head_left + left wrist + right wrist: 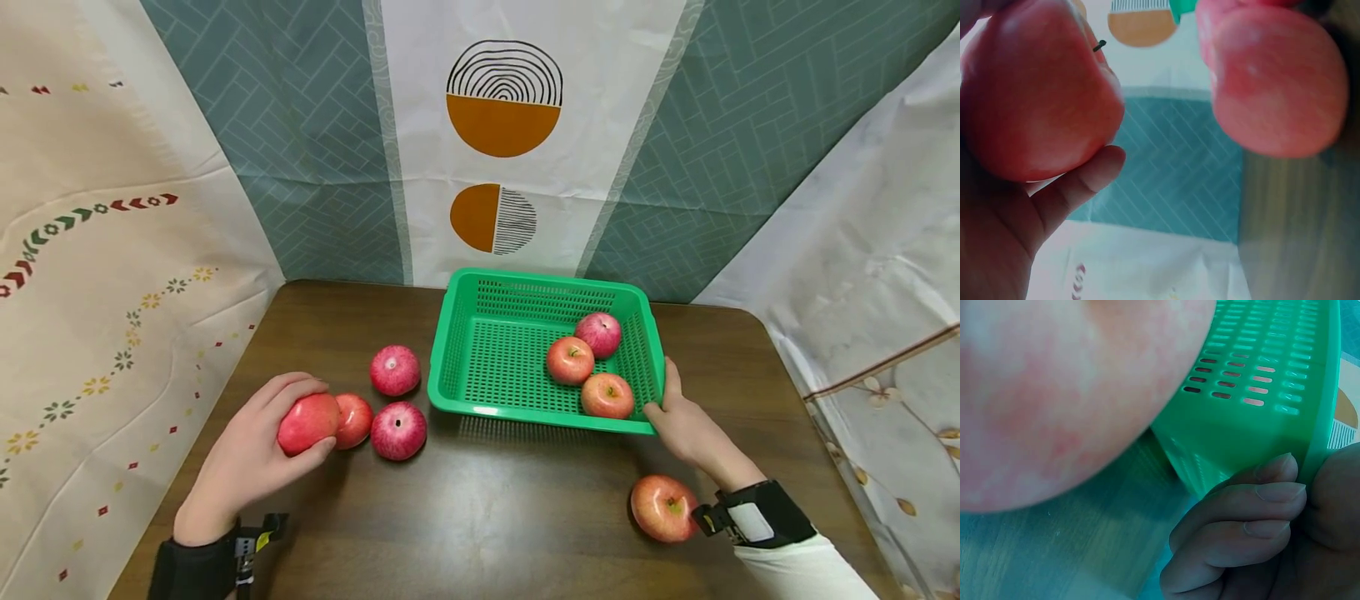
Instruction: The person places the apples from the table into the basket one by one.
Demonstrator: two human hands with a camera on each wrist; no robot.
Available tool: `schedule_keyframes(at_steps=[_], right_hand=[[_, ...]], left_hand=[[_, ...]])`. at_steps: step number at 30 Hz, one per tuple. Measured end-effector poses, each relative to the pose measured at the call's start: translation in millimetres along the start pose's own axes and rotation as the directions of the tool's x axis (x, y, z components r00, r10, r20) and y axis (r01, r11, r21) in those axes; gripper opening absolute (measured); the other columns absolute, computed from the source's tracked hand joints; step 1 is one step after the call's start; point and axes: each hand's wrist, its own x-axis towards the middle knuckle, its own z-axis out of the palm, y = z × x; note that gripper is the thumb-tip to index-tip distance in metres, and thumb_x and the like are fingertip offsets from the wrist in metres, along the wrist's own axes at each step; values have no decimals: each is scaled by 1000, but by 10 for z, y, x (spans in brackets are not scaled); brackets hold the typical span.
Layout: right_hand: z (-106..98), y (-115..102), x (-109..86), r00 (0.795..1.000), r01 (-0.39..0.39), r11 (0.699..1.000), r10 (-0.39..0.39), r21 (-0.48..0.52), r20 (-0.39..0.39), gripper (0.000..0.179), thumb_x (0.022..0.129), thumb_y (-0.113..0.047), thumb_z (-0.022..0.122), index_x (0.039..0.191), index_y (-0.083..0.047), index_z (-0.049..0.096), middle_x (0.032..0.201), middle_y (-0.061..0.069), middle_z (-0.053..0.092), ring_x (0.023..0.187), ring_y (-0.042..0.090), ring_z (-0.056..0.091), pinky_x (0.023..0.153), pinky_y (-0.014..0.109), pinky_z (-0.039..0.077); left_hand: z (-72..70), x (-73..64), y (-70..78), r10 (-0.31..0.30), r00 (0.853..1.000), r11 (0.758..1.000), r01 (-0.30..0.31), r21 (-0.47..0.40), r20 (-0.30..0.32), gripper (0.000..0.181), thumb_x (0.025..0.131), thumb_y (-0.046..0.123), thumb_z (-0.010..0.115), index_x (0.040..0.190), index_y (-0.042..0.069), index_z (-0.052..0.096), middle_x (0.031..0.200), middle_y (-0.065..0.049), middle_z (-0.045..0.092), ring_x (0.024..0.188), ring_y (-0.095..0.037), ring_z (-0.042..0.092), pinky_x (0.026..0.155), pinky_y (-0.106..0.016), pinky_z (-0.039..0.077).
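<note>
My left hand (258, 446) grips a red apple (309, 423) at the left of the table; the left wrist view shows the thumb under this apple (1041, 94) and its short stem. Just beyond it lies another red apple (355, 421), with two dark pink apples (395, 370) beside it. With fingers curled at the rim, my right hand (686, 421) holds the near right corner of a green plastic basket (517, 412). Inside the basket, at its right end, sit two light red apples (570, 361) and a dark pink apple (598, 335).
One more light red apple (663, 508) lies on the brown wooden table (480, 517), close to my right wrist. Patterned cloth (502, 225) hangs behind the table, and pale cloth (105, 350) covers the left side.
</note>
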Motion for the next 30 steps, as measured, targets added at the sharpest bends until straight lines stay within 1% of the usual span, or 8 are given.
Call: schedule_keyframes(at_steps=[6, 8, 13, 16, 22, 27, 30], right_hand=[[-9, 22, 0, 1000, -8, 1000, 8, 3, 2, 89, 109, -21, 42, 161, 4, -26, 134, 46, 55, 107, 41, 65, 87, 58, 52], [-8, 32, 1, 1000, -12, 1000, 12, 4, 2, 89, 109, -21, 41, 161, 3, -26, 134, 46, 54, 107, 41, 64, 87, 58, 52], [16, 42, 16, 1000, -7, 1000, 7, 1, -2, 89, 109, -22, 42, 161, 4, -26, 137, 47, 53, 111, 44, 65, 89, 58, 51], [27, 35, 23, 1000, -2, 1000, 2, 4, -5, 89, 108, -21, 42, 161, 4, -25, 137, 47, 53, 110, 44, 65, 87, 58, 52], [20, 21, 13, 1000, -5, 1000, 5, 12, -9, 89, 108, -21, 42, 162, 3, -25, 136, 46, 54, 108, 42, 65, 85, 56, 52], [1, 11, 10, 1000, -6, 1000, 6, 13, -9, 89, 108, -21, 42, 162, 3, -25, 134, 45, 55, 105, 41, 65, 83, 55, 51], [2, 16, 11, 1000, -4, 1000, 4, 10, -10, 89, 107, -21, 42, 161, 4, -24, 134, 45, 56, 104, 41, 65, 84, 55, 52]], left_hand=[[52, 211, 177, 31, 999, 998, -28, -57, 43, 63, 73, 29, 96, 127, 18, 66, 130, 5, 63, 113, -12, 59, 79, -43, 60], [78, 281, 235, 50, 997, 996, -45, -77, 60, 62, 75, 30, 95, 128, 18, 65, 130, 5, 62, 114, -13, 59, 80, -46, 60], [138, 414, 365, 85, 992, 990, -73, -124, 98, 59, 80, 32, 91, 130, 18, 63, 133, 4, 60, 117, -14, 57, 83, -46, 61], [188, 481, 438, 101, 988, 985, -83, -149, 119, 57, 82, 31, 89, 131, 19, 62, 134, 3, 59, 120, -15, 56, 84, -46, 61], [330, 663, 602, 142, 979, 976, -113, -187, 146, 57, 83, 34, 87, 133, 21, 63, 138, 4, 58, 121, -17, 56, 83, -46, 62], [454, 832, 800, 179, 973, 969, -149, -197, 146, 53, 83, 37, 84, 130, 21, 64, 134, 3, 59, 117, -17, 58, 81, -43, 62], [527, 915, 895, 201, 966, 967, -169, -190, 163, 53, 84, 40, 82, 130, 20, 64, 134, 2, 59, 117, -17, 58, 80, -42, 61]])
